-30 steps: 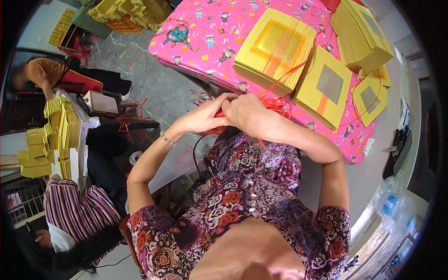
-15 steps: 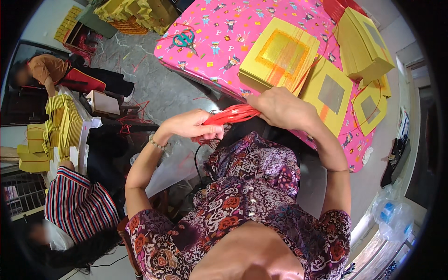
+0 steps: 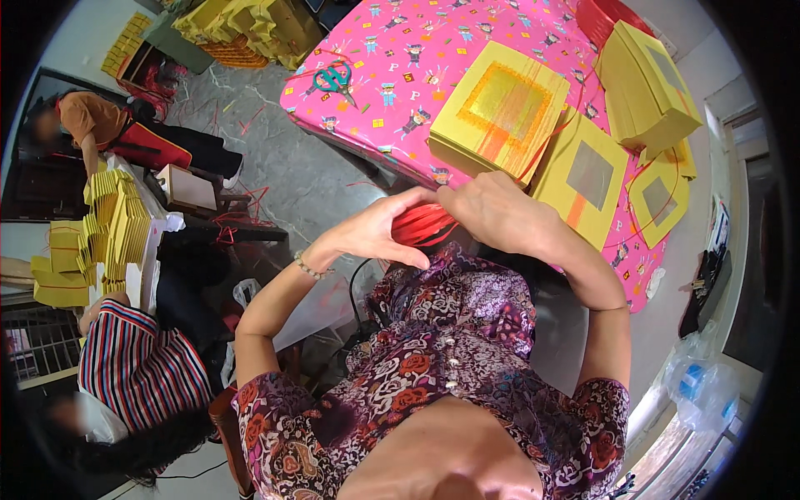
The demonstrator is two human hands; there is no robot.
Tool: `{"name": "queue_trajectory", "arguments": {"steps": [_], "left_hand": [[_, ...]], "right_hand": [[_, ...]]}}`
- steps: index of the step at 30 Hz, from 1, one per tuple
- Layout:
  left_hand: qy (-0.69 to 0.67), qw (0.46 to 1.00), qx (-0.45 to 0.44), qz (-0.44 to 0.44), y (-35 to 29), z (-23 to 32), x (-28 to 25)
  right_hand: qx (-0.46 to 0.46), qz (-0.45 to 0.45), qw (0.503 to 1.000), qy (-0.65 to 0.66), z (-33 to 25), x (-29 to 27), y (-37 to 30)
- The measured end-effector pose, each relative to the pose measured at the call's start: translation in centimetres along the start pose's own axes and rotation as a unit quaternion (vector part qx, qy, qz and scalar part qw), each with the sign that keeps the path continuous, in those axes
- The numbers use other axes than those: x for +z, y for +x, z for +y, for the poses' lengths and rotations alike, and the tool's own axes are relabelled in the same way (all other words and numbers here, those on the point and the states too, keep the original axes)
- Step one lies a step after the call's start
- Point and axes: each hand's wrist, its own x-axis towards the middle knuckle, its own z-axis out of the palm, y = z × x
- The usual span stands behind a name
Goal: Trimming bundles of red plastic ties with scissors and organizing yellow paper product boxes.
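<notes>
A bundle of red cords (image 3: 421, 225) stretches between my two hands in front of my lap, just off the edge of the pink table. My left hand (image 3: 375, 229) curls round the bundle's left part, with the thumb below it and the fingers above. The right hand (image 3: 504, 215) is closed on its other end; its fingertips are mostly hidden behind the knuckles. Just beyond that hand, a stack of flat yellow paper pieces (image 3: 452, 98) lies on the table, with red strands across its top. Beside it rests another yellow piece with a grey square (image 3: 612, 204).
The pink patterned tablecloth (image 3: 375, 42) carries teal-handled scissors (image 3: 335, 79), a tall yellow stack (image 3: 637, 92) and a red basket (image 3: 612, 17). To the left, two people sit by a table of folded yellow paper (image 3: 108, 221). A clear plastic bag (image 3: 704, 383) hangs at right.
My left hand has moved right and along the cords toward my right hand, so less of the bundle shows between them. The right hand has dropped slightly, still gripping its end.
</notes>
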Motion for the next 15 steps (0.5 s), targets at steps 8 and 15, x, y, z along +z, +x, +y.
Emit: {"name": "queue_trajectory", "arguments": {"steps": [8, 15], "left_hand": [[-0.083, 0.982, -0.172, -0.013, -0.7, 1.3, 0.1], [-0.246, 0.945, -0.082, 0.199, -1.3, 0.0, -0.8]], "right_hand": [[-0.025, 0.042, 0.993, 0.108, 0.9, -2.0, -0.3], [0.079, 0.203, 0.969, 0.113, 4.3, -1.5, -0.1]]}}
